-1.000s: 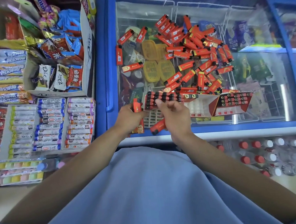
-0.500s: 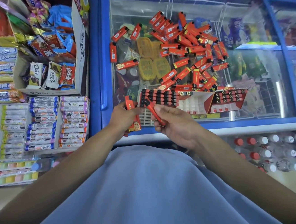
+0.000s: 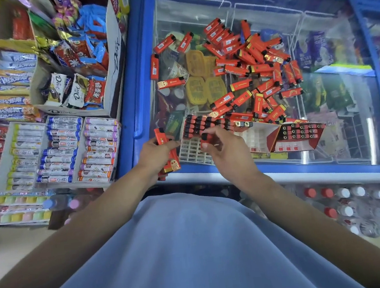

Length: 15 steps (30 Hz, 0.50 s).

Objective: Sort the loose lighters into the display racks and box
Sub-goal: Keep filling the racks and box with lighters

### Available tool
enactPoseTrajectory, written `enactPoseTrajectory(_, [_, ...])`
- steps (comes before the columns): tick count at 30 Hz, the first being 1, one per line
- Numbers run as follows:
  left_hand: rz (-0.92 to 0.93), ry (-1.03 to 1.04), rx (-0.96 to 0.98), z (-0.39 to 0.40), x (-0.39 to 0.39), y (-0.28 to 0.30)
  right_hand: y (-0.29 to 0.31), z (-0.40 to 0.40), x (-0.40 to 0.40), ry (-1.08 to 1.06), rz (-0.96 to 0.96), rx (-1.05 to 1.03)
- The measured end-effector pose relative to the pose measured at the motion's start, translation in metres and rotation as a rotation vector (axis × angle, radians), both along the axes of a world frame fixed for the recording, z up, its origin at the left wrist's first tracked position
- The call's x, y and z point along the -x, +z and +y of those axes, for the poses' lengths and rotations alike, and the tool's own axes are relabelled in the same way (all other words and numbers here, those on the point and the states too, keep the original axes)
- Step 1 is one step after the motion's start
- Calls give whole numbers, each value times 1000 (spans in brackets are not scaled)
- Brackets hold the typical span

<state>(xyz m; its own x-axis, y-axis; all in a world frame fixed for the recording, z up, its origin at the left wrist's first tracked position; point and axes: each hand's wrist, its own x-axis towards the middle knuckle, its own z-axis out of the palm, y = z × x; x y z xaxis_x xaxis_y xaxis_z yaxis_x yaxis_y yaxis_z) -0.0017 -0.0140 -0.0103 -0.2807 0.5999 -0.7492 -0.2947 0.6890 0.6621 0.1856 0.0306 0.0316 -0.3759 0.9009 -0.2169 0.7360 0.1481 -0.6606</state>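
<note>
Red plastic fills the grip of the left hand [image 3: 156,154], whose fingers curl round a small bunch of lighters [image 3: 168,155] held upright at the near edge of the freezer's glass lid [image 3: 335,116]. Just beside it, the right hand [image 3: 228,149] pinches a single lighter [image 3: 207,138] between thumb and fingertips, its black cap level with the near rows of a white display rack [image 3: 193,151]. That rack lies directly under and beyond the right hand, its far rows packed with black-capped lighters and its near cells bare. To the right of the right hand a red and white box [image 3: 299,136] holds three short rows of lighters. Beyond both hands a heap of loose lighters [image 3: 251,68] sprawls across the glass. Left of the left hand, cardboard trays hold candy rolls [image 3: 57,149].
</note>
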Motion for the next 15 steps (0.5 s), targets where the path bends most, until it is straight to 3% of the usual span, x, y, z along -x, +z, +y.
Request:
enactPoseTrajectory(4, [-65, 52, 11, -4, 2, 1, -14, 4, 5, 116, -87, -118])
enactPoseTrajectory(15, [-133, 83, 4, -7, 7, 0, -29, 9, 14, 60, -177, -324])
